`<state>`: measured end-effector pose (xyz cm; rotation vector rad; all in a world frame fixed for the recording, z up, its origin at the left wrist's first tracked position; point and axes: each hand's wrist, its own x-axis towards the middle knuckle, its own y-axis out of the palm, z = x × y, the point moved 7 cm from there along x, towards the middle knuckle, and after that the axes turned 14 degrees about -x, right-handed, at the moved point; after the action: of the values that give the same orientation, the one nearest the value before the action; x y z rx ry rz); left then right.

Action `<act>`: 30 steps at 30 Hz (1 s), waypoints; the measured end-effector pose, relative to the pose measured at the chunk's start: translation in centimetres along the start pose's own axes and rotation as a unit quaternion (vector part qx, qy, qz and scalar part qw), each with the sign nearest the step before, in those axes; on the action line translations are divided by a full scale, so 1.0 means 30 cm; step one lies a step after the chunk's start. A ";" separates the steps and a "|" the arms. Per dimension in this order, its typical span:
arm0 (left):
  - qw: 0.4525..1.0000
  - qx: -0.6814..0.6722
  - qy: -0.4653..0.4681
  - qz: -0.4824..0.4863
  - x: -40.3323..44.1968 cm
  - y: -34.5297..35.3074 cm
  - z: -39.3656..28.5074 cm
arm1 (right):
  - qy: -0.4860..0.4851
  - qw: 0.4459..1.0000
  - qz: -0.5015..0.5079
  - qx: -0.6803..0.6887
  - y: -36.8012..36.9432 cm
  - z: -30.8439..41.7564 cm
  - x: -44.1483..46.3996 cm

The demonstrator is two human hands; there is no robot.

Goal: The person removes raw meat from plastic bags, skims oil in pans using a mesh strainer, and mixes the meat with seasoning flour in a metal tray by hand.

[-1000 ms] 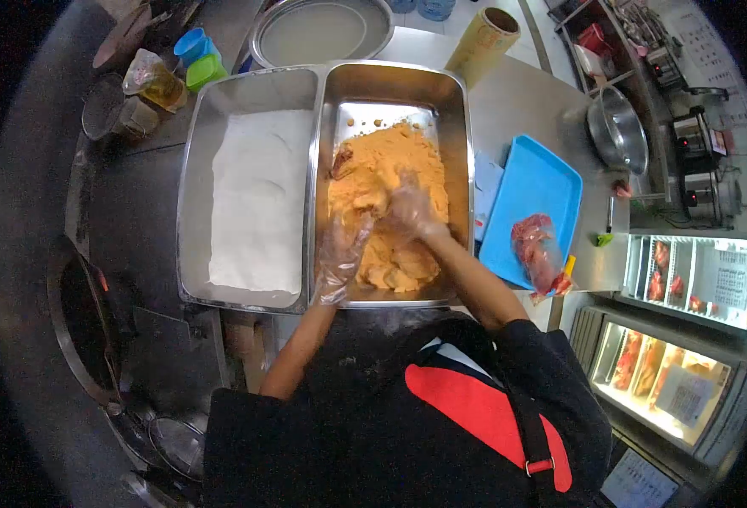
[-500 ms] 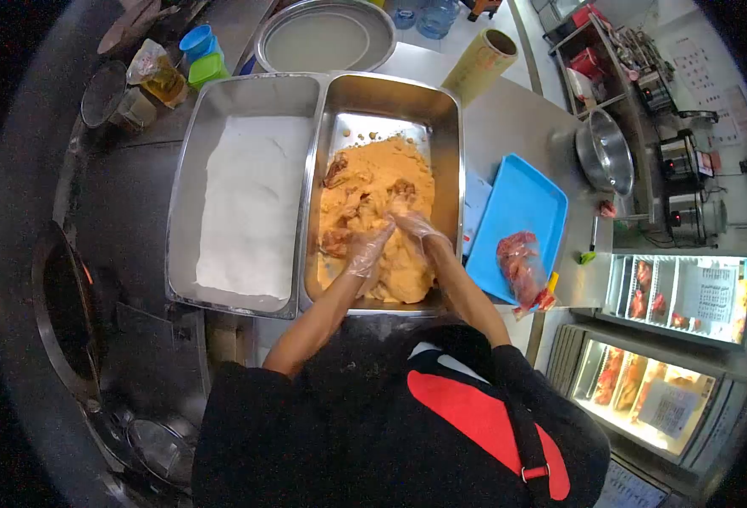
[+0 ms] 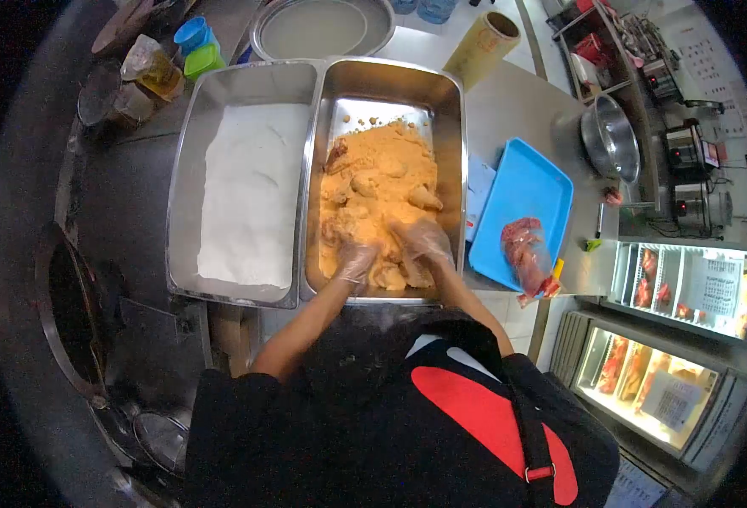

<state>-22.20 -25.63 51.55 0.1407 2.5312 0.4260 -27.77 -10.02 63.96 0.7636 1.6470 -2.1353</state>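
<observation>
A deep steel pan (image 3: 452, 110) holds orange breading powder (image 3: 382, 157) with coated meat pieces, which look like chicken (image 3: 425, 199), partly buried in it. Both my hands wear clear plastic gloves and reach into the pan's near half. My left hand (image 3: 357, 259) is at the near left, against powdered pieces, with its fingers sunk in the powder. On the right, my right hand (image 3: 427, 240) presses into the mix, its fingertips covered by powder and blurred. What either hand grasps is hidden.
Beside it stands a second steel pan (image 3: 189, 169) of white powder (image 3: 251, 195). A blue tray (image 3: 533, 182) with bagged red meat (image 3: 526, 245) lies to the right. Behind are a round basin (image 3: 323, 30) of cloudy liquid and a plastic-wrap roll (image 3: 482, 51). A wok (image 3: 69, 313) sits left.
My hands have moved apart and back toward the pan's near edge. The pieces they were over now lie loose, more coated in orange powder. The camera view has shifted slightly.
</observation>
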 end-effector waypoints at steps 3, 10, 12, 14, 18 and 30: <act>0.984 0.080 0.122 -0.103 0.047 -0.005 -0.123 | -0.041 0.997 0.001 0.071 -0.018 0.048 0.043; 0.916 0.278 0.193 -0.215 0.145 -0.167 -0.300 | -0.101 0.994 -0.039 -0.014 -0.284 0.168 0.247; 0.871 0.386 0.174 -0.250 0.075 -0.157 -0.279 | -0.109 0.988 -0.104 -0.037 -0.322 0.177 0.370; 0.852 0.391 0.231 -0.261 0.027 -0.128 -0.297 | -0.116 0.975 -0.184 -0.047 -0.197 0.144 0.536; 0.871 0.275 0.332 -0.235 0.140 -0.146 -0.185 | -0.144 0.979 -0.021 -0.140 -0.160 0.211 0.355; 0.946 0.219 0.084 -0.224 -0.098 -0.072 -0.402 | -0.200 0.972 -0.098 -0.081 -0.392 0.244 0.428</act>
<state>-26.37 -31.49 61.88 -0.3144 2.6780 -0.3209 -46.18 -13.11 66.78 0.1121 1.6974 -2.0742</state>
